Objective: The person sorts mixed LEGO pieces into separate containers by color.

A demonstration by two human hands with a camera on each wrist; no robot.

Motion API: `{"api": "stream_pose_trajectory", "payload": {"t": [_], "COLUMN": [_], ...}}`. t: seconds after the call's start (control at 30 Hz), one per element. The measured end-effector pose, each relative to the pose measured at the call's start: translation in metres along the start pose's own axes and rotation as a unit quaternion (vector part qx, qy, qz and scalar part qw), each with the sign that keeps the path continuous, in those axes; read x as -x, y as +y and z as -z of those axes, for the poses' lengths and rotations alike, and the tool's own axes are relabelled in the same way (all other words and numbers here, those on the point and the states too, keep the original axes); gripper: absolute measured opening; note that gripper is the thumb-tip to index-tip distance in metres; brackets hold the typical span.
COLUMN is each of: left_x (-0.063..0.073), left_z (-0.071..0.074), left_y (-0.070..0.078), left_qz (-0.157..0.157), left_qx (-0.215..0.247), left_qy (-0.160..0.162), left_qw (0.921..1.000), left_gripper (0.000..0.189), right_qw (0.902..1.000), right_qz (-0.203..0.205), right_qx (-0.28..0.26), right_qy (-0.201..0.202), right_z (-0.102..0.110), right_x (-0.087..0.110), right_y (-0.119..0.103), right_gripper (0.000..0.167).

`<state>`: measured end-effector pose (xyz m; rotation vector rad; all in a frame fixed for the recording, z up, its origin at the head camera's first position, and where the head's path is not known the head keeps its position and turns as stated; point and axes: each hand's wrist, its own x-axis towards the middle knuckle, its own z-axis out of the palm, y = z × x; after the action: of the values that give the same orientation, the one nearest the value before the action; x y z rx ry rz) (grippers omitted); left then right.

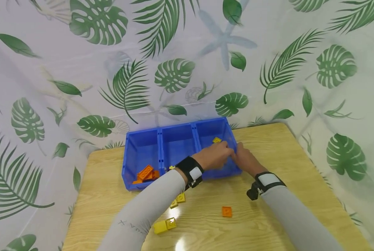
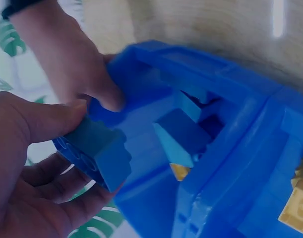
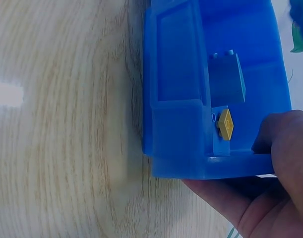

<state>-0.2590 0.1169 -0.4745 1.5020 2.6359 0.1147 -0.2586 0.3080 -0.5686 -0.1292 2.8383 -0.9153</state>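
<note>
From my head feed I see a white cloth (image 1: pixel 202 89) printed with green leaves, a pale blue-grey starfish and faint beige shells. The bin (image 1: pixel 178 126) is solid blue. I read the table (image 1: pixel 262 223) as yellow-tan with wood grain; my right wrist feed renders it greyer. The heaped bricks (image 1: pixel 145 172) are orange, the tile (image 1: pixel 227 211) orange too, and the block pair (image 1: pixel 161 227) yellow. My left wrist feed gives me a blue held brick (image 2: pixel 114 161). I see light grey sleeves (image 1: pixel 136 209), dark lettering on the left one, and black wristbands (image 1: pixel 187 166) with whitish plates.
</note>
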Motion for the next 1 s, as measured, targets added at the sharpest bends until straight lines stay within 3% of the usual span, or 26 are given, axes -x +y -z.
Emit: {"api": "stream_pose_trajectory", "payload": {"t": [0.17, 0.3, 0.43, 0.6, 0.83, 1.0], "left_x": [-0.016, -0.023, -0.03, -0.037, -0.041, -0.037], "left_z": [-0.009, -0.02, -0.032, -0.042, -0.056, -0.063], "left_y": [-0.005, -0.006, -0.005, -0.005, -0.004, -0.001], "left_qz": [0.043, 0.049, 0.057, 0.094, 0.121, 0.129], "left_qx": [0.007, -0.002, -0.035, -0.056, -0.088, -0.091], "left_qy": [-0.014, -0.018, -0.021, -0.044, -0.08, -0.081], "left_qw": [0.9989, 0.9986, 0.9975, 0.993, 0.9855, 0.9842], "left_gripper": [0.036, 0.041, 0.03, 0.015, 0.026, 0.028], "right_qw": [0.9999, 0.9998, 0.9998, 0.9998, 0.9999, 0.9997], "right_qz": [-0.005, 0.015, 0.016, 0.007, 0.007, 0.005], "right_qx": [-0.006, -0.014, -0.004, 0.014, 0.009, 0.018], "right_qy": [-0.009, -0.001, 0.008, 0.009, 0.011, 0.016], "right_z": [-0.001, -0.002, -0.002, 0.0, -0.001, -0.002], "right_x": [0.0, 0.001, 0.001, 0.0, 0.002, 0.002], "right_y": [0.0, 0.002, 0.004, 0.003, 0.001, 0.002], "right_gripper": [0.041, 0.038, 0.032, 0.026, 0.024, 0.022]}}
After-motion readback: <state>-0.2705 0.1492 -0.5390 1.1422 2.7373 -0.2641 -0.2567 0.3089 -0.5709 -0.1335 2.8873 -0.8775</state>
